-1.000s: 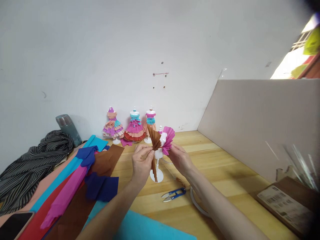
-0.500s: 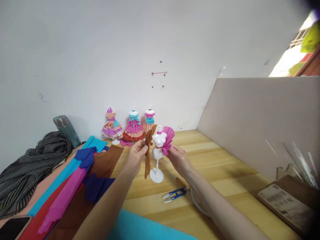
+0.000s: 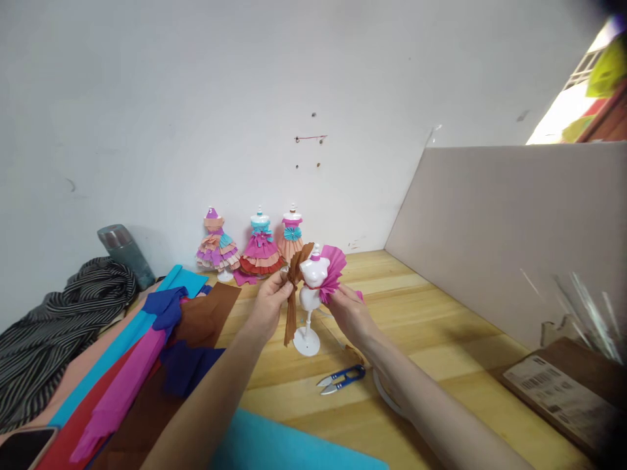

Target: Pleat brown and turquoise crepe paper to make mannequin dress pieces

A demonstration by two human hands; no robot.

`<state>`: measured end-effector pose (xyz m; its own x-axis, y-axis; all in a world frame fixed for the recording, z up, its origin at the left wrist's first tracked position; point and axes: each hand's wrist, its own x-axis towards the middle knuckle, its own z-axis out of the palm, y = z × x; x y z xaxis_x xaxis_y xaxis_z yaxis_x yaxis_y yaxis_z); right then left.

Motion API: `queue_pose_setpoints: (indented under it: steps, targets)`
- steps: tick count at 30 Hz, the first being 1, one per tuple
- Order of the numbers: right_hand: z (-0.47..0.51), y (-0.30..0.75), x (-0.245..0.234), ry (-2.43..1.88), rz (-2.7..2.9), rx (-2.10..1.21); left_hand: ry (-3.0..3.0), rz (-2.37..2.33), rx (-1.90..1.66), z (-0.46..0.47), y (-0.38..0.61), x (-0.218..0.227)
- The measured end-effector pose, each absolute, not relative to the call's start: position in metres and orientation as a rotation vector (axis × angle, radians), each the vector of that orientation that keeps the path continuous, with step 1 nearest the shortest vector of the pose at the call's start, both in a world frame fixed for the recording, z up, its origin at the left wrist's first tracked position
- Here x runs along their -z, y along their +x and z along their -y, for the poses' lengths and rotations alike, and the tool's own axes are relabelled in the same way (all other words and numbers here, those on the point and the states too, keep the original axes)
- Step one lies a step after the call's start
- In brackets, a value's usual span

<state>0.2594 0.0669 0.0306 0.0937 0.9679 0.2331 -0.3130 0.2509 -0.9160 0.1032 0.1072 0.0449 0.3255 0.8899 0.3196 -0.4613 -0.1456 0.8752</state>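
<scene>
A small white mannequin point(image 3: 311, 297) stands on its round base on the wooden table point(image 3: 441, 339). My left hand point(image 3: 271, 305) pinches a pleated strip of brown crepe paper point(image 3: 292, 297) against the mannequin's left side. My right hand point(image 3: 349, 311) is closed on a pink pleated paper fan point(image 3: 333, 271) at the mannequin's right side. Both hands sit at its waist.
Three dressed mannequins point(image 3: 259, 245) stand by the wall. Sheets of coloured crepe paper point(image 3: 147, 352) lie at left, with a striped cloth point(image 3: 53, 326) and a grey flask point(image 3: 119, 251). Blue thread snips point(image 3: 343, 380) lie near my right wrist. A phone point(image 3: 22, 449), a cardboard box point(image 3: 563, 391) and a partition board point(image 3: 514, 222) are around.
My left hand has moved the brown strip from in front of the mannequin to its left side, uncovering the white torso. The view has shifted slightly.
</scene>
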Motion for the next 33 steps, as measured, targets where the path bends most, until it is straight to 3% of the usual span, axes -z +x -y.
queue_pose_setpoints:
  steps: [12,20,33]
  targets:
    - [-0.066,0.26,-0.03,-0.797,1.017,-1.114,1.378,-0.676,-1.749,-0.075,0.108,-0.038]
    - [-0.064,0.256,-0.034,-0.749,1.019,-1.111,2.149,-0.852,-2.038,-0.051,0.113,-0.04]
    - [-0.066,0.256,-0.03,-0.698,1.007,-1.121,2.49,-0.997,-2.11,-0.06,0.118,-0.036]
